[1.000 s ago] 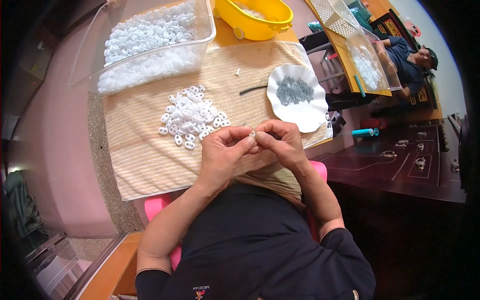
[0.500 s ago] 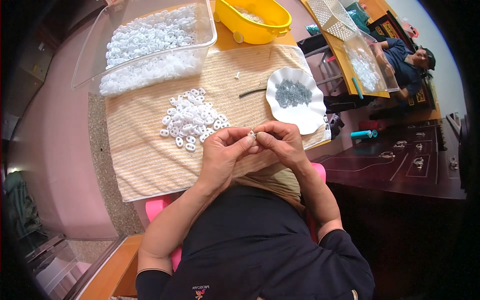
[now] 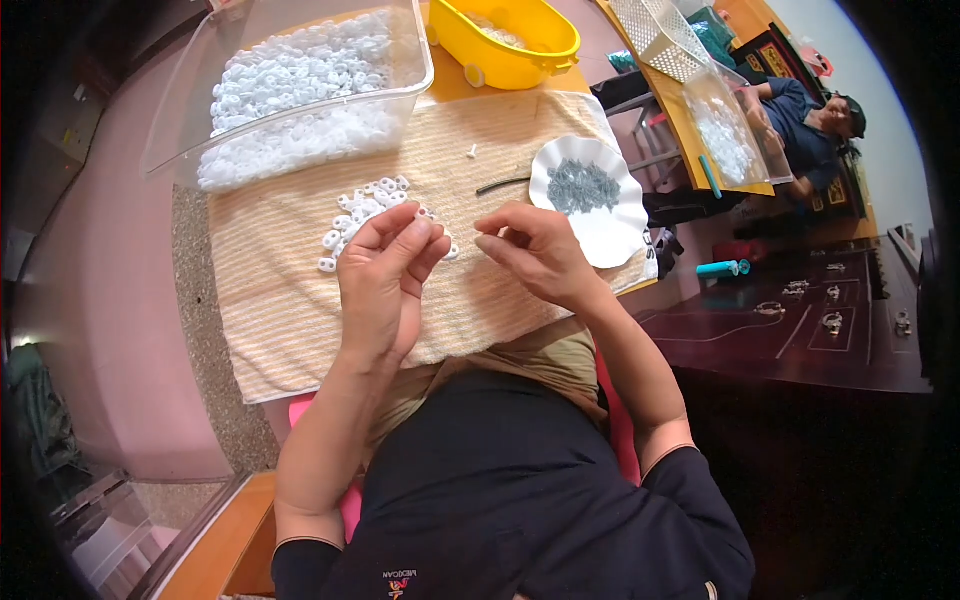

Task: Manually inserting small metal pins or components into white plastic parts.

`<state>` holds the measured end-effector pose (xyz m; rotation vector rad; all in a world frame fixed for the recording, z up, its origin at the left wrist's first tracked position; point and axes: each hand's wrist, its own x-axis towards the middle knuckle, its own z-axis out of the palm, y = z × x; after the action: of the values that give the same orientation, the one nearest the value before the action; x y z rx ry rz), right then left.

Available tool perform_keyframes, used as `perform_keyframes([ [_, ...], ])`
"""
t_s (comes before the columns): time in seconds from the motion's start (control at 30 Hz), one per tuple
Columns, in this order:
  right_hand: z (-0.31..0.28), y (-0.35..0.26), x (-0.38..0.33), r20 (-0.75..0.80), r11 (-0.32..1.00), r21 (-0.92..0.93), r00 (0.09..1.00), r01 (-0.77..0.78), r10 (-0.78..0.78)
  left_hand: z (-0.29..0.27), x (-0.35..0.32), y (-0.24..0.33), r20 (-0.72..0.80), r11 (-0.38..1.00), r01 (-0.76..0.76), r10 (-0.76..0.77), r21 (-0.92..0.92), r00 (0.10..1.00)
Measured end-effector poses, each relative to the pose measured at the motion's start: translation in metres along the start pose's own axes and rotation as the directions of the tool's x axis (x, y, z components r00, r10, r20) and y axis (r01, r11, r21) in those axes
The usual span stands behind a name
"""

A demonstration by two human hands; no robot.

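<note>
The left hand [image 3: 385, 265] pinches a small white two-holed oval piece [image 3: 424, 213] between thumb and fingertips, above the right edge of a loose pile of similar pieces [image 3: 355, 213]. The right hand [image 3: 535, 252] is curled, thumb and forefinger close together and well apart from the left; whether it grips anything I cannot tell. Beneath both lies a ribbed, cream-and-tan striped cloth [image 3: 290, 335], slightly rumpled. Beyond the right hand sits a glossy white scalloped plate [image 3: 612, 245] heaped with tiny grey translucent bits [image 3: 583, 187] — a thin black rod [image 3: 503, 185] just beside it, a white peg [image 3: 473, 152] farther off. At the far side stand a clear plastic bin [image 3: 424, 72], full of white pieces, and a smooth yellow wheeled tub [image 3: 548, 68]. Across the pink floor [image 3: 130, 330] — at another table [image 3: 668, 110] — sits a person in a dark shirt and cap [image 3: 800, 125].
</note>
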<state>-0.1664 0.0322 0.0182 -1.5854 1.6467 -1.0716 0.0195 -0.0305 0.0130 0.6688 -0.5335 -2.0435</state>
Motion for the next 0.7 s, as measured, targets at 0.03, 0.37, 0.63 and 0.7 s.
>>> perform_keyframes([
  [0.03,0.003,-0.001,0.006,0.030,0.992,-0.089,0.996,0.085,-0.083,-0.001,0.001,0.001,-0.009,1.000,-0.011,0.011,-0.014,1.000],
  [0.37,0.025,-0.008,0.032,0.189,0.883,-0.459,0.982,0.093,-0.005,-0.005,0.003,0.005,-0.008,0.998,-0.022,0.022,-0.060,1.000],
  [0.63,0.026,-0.006,0.034,0.211,0.914,-0.394,0.977,0.098,-0.014,-0.004,0.003,0.003,-0.009,0.999,-0.013,0.013,-0.049,1.000],
  [0.7,0.025,-0.007,0.032,0.218,0.919,-0.387,0.976,0.079,0.008,-0.005,0.003,0.002,-0.010,0.999,-0.013,0.012,-0.049,1.000],
])
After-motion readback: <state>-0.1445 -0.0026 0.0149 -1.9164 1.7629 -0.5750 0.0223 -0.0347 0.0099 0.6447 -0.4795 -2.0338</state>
